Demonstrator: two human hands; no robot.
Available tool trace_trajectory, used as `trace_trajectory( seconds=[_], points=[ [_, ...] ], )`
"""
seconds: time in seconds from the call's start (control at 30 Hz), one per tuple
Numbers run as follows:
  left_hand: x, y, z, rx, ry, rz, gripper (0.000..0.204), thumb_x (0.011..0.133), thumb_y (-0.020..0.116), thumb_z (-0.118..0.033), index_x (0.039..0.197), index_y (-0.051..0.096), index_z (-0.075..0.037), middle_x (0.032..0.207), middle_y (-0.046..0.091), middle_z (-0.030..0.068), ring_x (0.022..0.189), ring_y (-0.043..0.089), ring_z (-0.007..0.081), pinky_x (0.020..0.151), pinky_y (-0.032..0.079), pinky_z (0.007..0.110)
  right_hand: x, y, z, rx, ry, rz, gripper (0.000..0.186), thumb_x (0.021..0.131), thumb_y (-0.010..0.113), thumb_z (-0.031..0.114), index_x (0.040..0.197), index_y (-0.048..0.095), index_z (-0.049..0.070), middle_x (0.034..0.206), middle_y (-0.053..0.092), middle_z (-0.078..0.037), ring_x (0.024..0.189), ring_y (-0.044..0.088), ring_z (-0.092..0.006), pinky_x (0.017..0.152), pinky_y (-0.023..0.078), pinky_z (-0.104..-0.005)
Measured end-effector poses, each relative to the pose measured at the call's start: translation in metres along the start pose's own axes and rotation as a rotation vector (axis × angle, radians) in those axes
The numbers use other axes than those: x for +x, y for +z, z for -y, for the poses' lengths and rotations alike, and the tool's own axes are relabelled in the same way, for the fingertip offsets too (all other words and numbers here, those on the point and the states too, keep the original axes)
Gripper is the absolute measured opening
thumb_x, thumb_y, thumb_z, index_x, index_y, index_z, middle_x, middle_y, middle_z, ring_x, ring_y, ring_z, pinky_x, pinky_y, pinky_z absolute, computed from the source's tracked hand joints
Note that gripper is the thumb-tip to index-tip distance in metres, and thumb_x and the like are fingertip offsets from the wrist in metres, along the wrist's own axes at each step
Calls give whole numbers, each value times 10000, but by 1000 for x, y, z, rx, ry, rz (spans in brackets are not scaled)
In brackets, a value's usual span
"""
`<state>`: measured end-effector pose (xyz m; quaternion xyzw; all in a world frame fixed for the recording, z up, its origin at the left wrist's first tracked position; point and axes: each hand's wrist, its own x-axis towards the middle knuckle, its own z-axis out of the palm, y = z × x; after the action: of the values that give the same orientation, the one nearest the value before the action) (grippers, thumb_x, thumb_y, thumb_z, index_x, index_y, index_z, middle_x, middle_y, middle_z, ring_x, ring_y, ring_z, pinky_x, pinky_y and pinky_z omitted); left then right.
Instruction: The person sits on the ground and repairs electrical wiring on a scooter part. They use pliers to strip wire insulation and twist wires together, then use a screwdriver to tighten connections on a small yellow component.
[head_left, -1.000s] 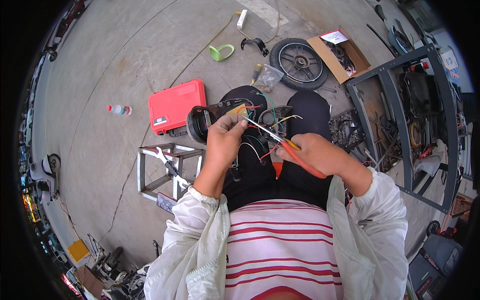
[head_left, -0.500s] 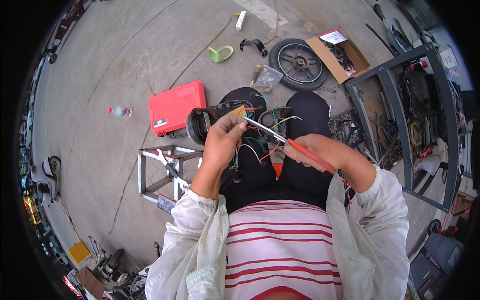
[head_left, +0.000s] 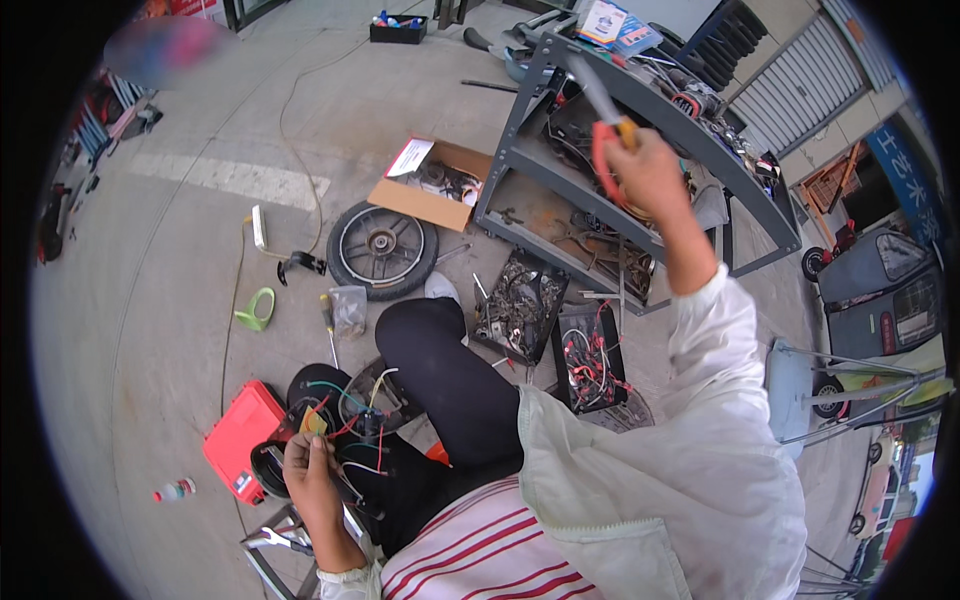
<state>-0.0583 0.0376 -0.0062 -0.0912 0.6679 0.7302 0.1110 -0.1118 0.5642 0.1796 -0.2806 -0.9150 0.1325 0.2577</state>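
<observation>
My right hand point(head_left: 652, 180) is raised over the dark metal shelf rack, closed on a red-handled tool point(head_left: 603, 158). Its long silver end point(head_left: 592, 90) is smeared by motion, so its exact kind is unclear. A yellow piece point(head_left: 627, 133) shows by those fingers. My left hand point(head_left: 312, 470) stays low over my lap, thumb and fingers pinched at a small yellow tab point(head_left: 314, 421) beside thin wires. Red, green and white wires point(head_left: 372, 425) run from a dark round-framed part point(head_left: 350, 400) on my lap. What exactly the left fingertips grip is partly hidden.
The shelf rack point(head_left: 585, 185) holds metal parts and tools. Nearby on the floor are a wheel point(head_left: 382, 245), an open cardboard box point(head_left: 430, 205), a black tray of parts point(head_left: 520, 308), a bin of wires point(head_left: 590, 355), a screwdriver point(head_left: 328, 318) and a red case point(head_left: 240, 440).
My right hand has swung from the wires over my lap up and right to the rack, carrying the red-handled tool. The view has turned right; my left hand stays at the wires.
</observation>
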Motion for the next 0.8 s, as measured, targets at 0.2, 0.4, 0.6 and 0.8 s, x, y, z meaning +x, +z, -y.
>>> trace_trajectory(
  seconds=[0.2,0.4,0.6,0.8],
  points=[
    [-11,-5,-10,119,-58,-111,100,1020,598,-171,996,597,-74,744,502,-45,594,434,37,509,339,201,107,-48,-135,-527,229,-211,456,876,582,432,1117,730,74,1064,719,-243,1034,684,-438,921,526,-516],
    [7,3,0,149,-105,-82,119,1004,627,-177,1015,636,-59,751,517,-62,600,404,32,521,303,226,228,-127,-393,-1259,159,186,936,914,259,818,1045,763,41,1055,709,-280,1082,669,-440,932,517,-534],
    [-5,5,-7,9,-105,-83,107,1012,609,-106,1051,638,-11,785,541,-77,632,409,7,541,304,203,276,-124,-392,-1046,195,8,800,970,318,688,1085,738,17,1065,708,-269,1061,676,-419,921,519,-499],
    [-6,10,-13,60,-90,-127,129,1001,628,-87,1073,652,17,825,584,-66,685,457,9,601,363,196,187,5,-201,-397,-398,-296,593,1001,536,536,1193,703,0,1136,709,-239,1110,677,-359,952,516,-411]
  ],
)
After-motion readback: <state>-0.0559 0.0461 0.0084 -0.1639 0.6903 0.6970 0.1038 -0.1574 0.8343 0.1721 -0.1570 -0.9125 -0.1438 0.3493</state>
